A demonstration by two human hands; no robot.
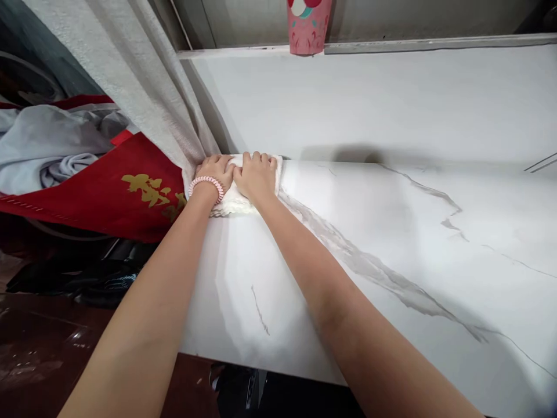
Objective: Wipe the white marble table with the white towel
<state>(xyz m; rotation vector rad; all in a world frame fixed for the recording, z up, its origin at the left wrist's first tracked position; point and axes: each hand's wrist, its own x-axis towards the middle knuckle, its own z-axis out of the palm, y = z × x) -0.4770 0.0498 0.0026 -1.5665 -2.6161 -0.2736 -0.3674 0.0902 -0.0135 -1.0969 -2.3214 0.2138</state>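
Both arms reach out to a folded white cloth (232,203) at the far left corner of a white marble-patterned tabletop (348,232). My left hand (214,174) lies flat on the cloth's left part, fingers stretched forward, with a pink coiled band (206,184) around its wrist. Beside it, my right hand (256,174) presses on the cloth's right part, its fingers extended towards the back panel. The two thumbs come close together over the middle. Under the palms the cloth is partly hidden.
A pale curtain (152,75) hangs at the left, touching the table corner. Left of it is a red bag (100,191) with gold print and grey-white fabric (56,145) inside. A white panel (369,104) rises behind; a pink patterned cup (308,29) stands on its ledge.
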